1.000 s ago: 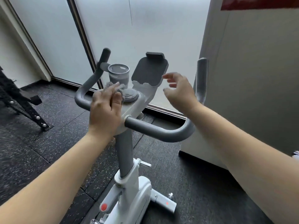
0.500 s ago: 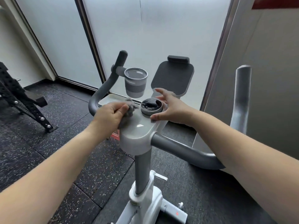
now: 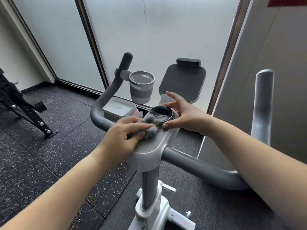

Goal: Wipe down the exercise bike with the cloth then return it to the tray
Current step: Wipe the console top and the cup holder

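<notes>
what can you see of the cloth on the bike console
The cloth is a small grey, fluffy rag, bunched up rather than spread flat. It lies on the grey top of the console, its far edge lapping onto the near rim of the round black display. The left hand presses it down with fairly straight fingers laid over its near part. The right hand rests beside the display, its thumb tip just short of the cloth.
</notes>
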`<state>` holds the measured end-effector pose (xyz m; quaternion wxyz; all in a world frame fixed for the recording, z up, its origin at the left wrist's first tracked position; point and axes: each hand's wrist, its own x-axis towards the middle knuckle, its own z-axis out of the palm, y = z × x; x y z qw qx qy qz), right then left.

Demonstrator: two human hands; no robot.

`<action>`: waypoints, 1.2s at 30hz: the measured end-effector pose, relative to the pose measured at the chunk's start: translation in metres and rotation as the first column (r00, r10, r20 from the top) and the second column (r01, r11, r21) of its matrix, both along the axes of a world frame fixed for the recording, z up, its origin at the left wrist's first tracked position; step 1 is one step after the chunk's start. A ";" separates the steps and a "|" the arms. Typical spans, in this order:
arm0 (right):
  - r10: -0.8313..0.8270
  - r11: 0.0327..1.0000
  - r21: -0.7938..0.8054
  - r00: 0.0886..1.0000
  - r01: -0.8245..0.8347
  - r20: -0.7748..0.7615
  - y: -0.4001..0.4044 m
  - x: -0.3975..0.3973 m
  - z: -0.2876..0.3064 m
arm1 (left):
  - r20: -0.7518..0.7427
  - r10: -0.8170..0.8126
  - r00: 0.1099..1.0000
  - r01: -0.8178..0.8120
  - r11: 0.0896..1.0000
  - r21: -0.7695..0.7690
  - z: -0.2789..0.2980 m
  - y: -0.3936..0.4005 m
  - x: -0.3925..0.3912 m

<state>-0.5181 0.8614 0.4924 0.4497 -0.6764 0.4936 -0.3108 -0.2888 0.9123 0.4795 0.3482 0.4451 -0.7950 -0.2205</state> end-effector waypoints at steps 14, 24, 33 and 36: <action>-0.045 0.999 0.013 0.998 0.044 0.042 -0.006 -0.001 -0.007 | 0.085 -0.221 0.972 0.226 0.973 -0.055 0.020 -0.051 -0.055; -0.053 0.997 0.058 0.995 0.048 0.079 -0.003 0.000 -0.003 | 0.150 -0.195 0.969 0.211 0.972 -0.101 0.016 -0.069 -0.048; -0.030 0.998 0.061 0.999 0.028 0.038 -0.004 0.000 -0.002 | 0.087 0.062 0.994 -0.056 0.996 -0.075 0.030 -0.092 -0.013; -0.028 0.998 0.055 0.999 0.027 0.025 -0.005 0.000 -0.001 | -0.061 0.185 0.981 -0.182 0.982 0.056 0.034 -0.097 -0.011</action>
